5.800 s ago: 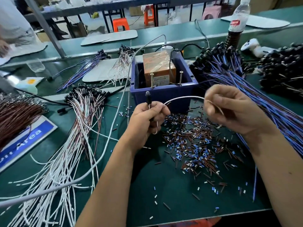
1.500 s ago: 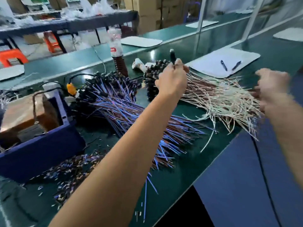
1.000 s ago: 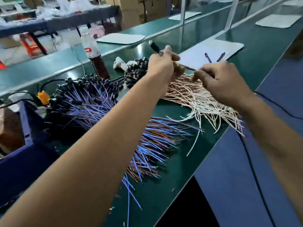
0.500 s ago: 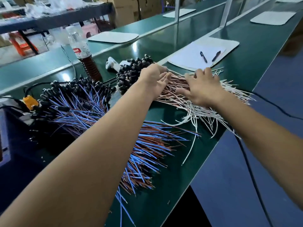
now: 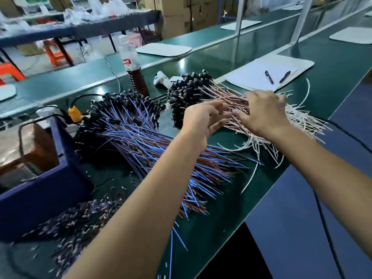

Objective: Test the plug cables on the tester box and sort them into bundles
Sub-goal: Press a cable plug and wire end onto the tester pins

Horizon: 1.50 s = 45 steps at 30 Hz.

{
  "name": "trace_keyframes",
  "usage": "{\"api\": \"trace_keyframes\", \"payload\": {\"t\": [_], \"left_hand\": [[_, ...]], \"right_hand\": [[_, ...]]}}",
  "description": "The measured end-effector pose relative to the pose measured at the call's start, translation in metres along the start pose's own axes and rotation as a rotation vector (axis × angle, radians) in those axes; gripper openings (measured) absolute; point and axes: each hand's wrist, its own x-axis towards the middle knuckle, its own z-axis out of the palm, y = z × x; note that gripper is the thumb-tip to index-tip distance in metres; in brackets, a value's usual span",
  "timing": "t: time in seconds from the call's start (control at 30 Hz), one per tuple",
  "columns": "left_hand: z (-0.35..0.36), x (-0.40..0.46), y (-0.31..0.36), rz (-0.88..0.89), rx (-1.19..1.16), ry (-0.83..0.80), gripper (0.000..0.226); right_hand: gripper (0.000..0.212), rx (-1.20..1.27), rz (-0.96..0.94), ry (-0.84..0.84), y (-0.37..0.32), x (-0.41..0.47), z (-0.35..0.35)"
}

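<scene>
Head view: both hands are over the white-and-brown cable bundle [image 5: 231, 101], right of the tester box [image 5: 40, 178]. The left hand [image 5: 203, 121] hovers with fingers spread, holding nothing; the right hand [image 5: 263, 111] rests on the wires, grip indeterminate. Judged step: sorting. Next move calls for returning to the box with an untested cable.

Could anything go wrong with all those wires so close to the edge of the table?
Maybe. The white and brown wire bundle has its loose white ends hanging past the edge of the green table, so a nudge from the right hand could tip some off. The blue and brown wire bundle lies right beside it, so wires could mix. The open left hand could snag strays.
</scene>
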Motion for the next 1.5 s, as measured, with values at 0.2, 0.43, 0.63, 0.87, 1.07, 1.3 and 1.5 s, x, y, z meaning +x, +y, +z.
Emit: {"api": "trace_keyframes", "payload": {"t": [0.2, 0.43, 0.63, 0.87, 1.07, 1.3, 1.5], "left_hand": [[-0.057, -0.084, 0.008, 0.147, 0.29, -0.059, 0.039], [-0.187, -0.2, 0.056, 0.098, 0.715, -0.057, 0.04], [-0.292, -0.304, 0.079, -0.179, 0.974, 0.136, 0.039], [-0.367, -0.332, 0.096, -0.056, 1.147, 0.868, 0.02], [-0.402, -0.297, 0.101, 0.025, 1.565, 1.109, 0.026], [-0.415, -0.273, 0.104, -0.148, 1.756, 1.115, 0.033], [-0.41, -0.269, 0.108, -0.174, 1.788, 1.051, 0.027]], "right_hand": [[0.028, 0.412, -0.328, 0.154, -0.096, -0.053, -0.042], [0.013, 0.624, -0.678, -0.117, -0.23, -0.132, -0.059], [0.016, 0.683, -0.994, -0.222, -0.336, -0.201, -0.063], [0.018, 0.631, -1.144, -0.431, -0.442, -0.257, -0.056], [0.035, 0.416, -1.13, -0.474, -0.479, -0.272, -0.03], [0.051, 0.4, -1.121, -0.484, -0.478, -0.272, -0.035], [0.053, 0.385, -1.112, -0.473, -0.476, -0.274, -0.036]]}}
